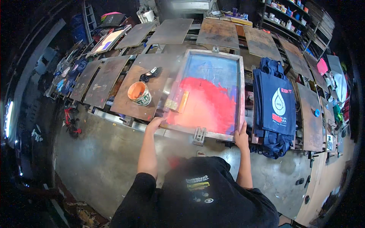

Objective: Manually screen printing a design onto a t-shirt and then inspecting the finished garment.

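A large screen-printing frame (241, 97) is in front of me, slightly tilted. Its mesh is blue at the far end and smeared with red-pink ink (211, 108) over the rest. Inside, along the left side, lies a squeegee (183, 102) with a wooden handle. My left hand (155, 124) is closed on the frame's near left corner. At the near right corner, my right hand (241, 137) is wrapped round the side edge. A metal clamp (199, 135) sits at the middle of the near edge, and a smaller one (216, 49) at the far edge. Whatever is under the frame is hidden.
Left of the frame, a bucket (139, 94) with orange inside and a black object (148, 75) rest on a brown board (131, 108). A stack of navy tote bags (275, 102) lies to the right. Several flat boards (171, 31) surround these. Shelves of containers (285, 17) stand at the back right.
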`<move>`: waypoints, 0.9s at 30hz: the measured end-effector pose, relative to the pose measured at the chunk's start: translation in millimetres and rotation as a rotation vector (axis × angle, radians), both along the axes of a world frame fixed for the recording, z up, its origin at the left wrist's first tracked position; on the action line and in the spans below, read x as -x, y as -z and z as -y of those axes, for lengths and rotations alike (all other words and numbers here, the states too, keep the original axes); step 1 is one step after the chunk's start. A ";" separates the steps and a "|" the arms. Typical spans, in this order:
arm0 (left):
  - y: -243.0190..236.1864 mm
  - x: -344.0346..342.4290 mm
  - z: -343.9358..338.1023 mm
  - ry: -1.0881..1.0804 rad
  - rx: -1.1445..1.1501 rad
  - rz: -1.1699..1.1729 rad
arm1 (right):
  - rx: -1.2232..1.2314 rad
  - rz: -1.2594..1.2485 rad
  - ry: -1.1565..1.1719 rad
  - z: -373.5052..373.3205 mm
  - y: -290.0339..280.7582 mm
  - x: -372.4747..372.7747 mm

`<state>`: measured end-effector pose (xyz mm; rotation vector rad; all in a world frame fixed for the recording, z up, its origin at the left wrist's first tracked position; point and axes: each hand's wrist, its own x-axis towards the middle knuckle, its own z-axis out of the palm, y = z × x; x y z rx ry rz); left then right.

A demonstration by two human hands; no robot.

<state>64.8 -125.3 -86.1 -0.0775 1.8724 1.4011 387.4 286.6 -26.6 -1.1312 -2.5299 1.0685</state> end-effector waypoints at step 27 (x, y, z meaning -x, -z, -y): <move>-9.3 0.8 -7.7 -0.017 -0.057 0.061 | 0.033 0.009 -0.010 -1.9 -8.4 -1.1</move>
